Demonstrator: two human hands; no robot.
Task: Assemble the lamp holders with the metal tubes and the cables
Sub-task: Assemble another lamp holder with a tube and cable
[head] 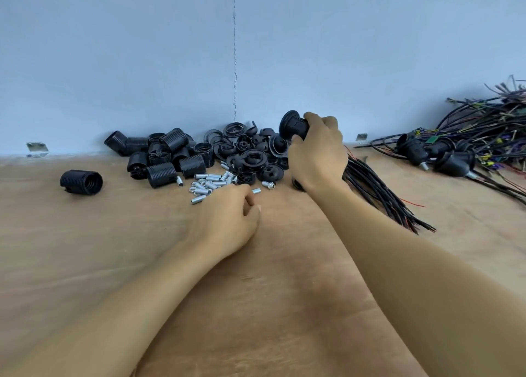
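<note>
My right hand (317, 151) grips a black lamp holder (293, 126) and holds it up above the pile of black holder parts (247, 151). My left hand (230, 214) rests on the table with its fingers curled, right beside the heap of small metal tubes (209, 183). Whether it holds a tube is hidden by the fingers. A bundle of black cables (378, 188) lies just right of my right hand. Threaded black holder sleeves (168, 160) are heaped left of the tubes.
One loose threaded sleeve (81, 181) lies apart at the left. At the far right, finished holders with cables (455, 157) lie in a tangle. The wall (233, 63) closes off the back of the brown table (270, 291).
</note>
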